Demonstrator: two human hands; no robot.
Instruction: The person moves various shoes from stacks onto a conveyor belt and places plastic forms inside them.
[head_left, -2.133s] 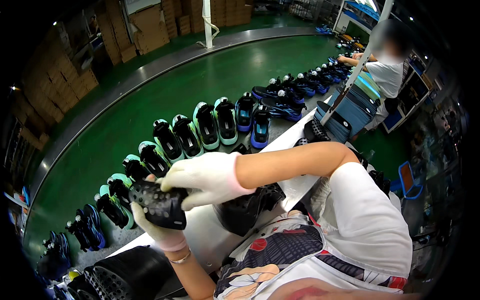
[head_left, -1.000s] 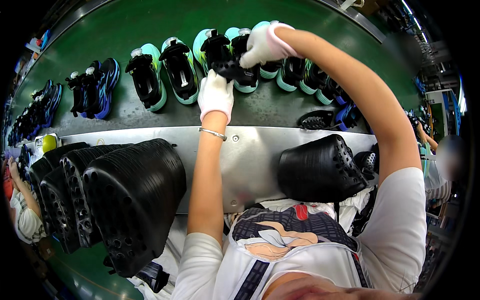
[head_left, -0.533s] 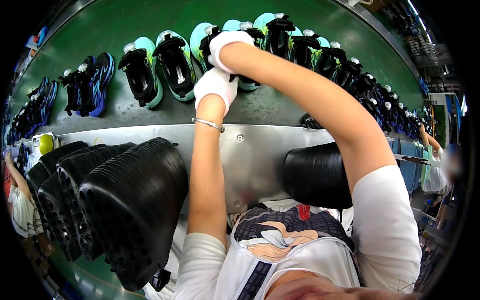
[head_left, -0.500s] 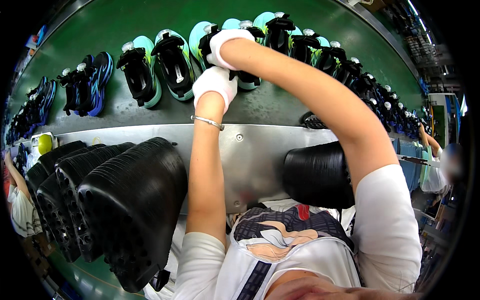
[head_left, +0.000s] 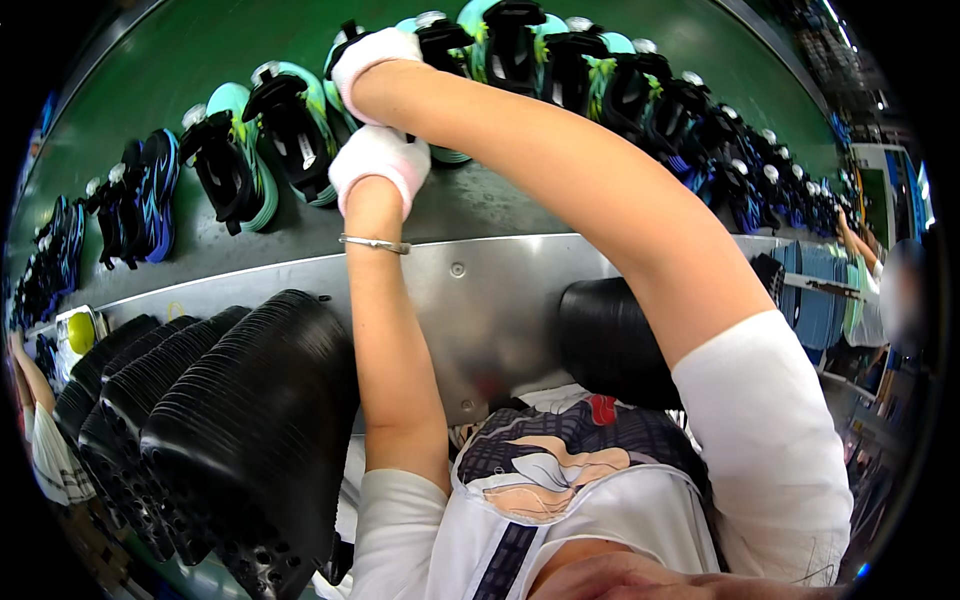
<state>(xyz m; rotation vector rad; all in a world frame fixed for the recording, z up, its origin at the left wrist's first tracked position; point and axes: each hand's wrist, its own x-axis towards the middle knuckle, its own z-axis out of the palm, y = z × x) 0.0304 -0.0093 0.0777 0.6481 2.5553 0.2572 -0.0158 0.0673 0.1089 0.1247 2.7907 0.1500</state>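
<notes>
A sneaker with a black upper and an aqua sole (head_left: 341,112) stands on the green belt, largely covered by my hands. My left hand (head_left: 380,168), in a white glove, is curled against its near end. Reaching across above it, my right hand (head_left: 376,66), also gloved, is closed at the shoe's upper part. The fingertips of both hands are hidden. Just to the left stands another black and aqua sneaker (head_left: 292,125), its opening facing up. A further sneaker (head_left: 510,50) is on the right, beyond my right forearm.
Nested stacks of glossy black moulded pieces (head_left: 270,370) lean at the left of the metal ledge (head_left: 470,300). Another black stack (head_left: 610,330) lies under my right arm. Blue-black sneakers (head_left: 150,190) line the belt farther left. Other people's arms show at both edges.
The shoes have shifted left along the belt, and both my hands have moved left with the one they are on. The whole view has shifted slightly too.
</notes>
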